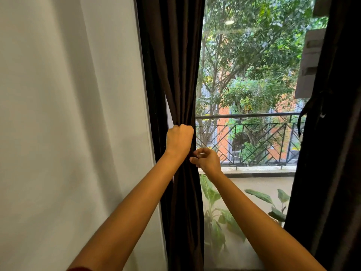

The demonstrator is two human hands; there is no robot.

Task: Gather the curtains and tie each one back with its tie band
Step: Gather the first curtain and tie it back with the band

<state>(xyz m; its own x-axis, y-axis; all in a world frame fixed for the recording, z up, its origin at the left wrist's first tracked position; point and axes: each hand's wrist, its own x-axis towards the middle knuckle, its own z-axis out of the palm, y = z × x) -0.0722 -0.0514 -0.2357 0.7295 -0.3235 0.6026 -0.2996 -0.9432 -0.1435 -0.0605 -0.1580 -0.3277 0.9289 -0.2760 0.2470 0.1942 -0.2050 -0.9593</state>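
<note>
Left hand [179,140] fisted, right hand [207,160] in pinch.

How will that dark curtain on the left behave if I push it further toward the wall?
Probably floppy: the left curtain hangs in soft folds and cinches narrow where the left hand grips it. It would likely give to a push rather than resist. Released, the bunch would probably spread out, since nothing visible is tied round it yet.

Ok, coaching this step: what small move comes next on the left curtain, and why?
Probably carry the right hand round the left curtain just below the left hand, which grips the gathered folds. The right hand pinches at the fabric's edge; nothing shows wrapped round the folds yet.
</note>
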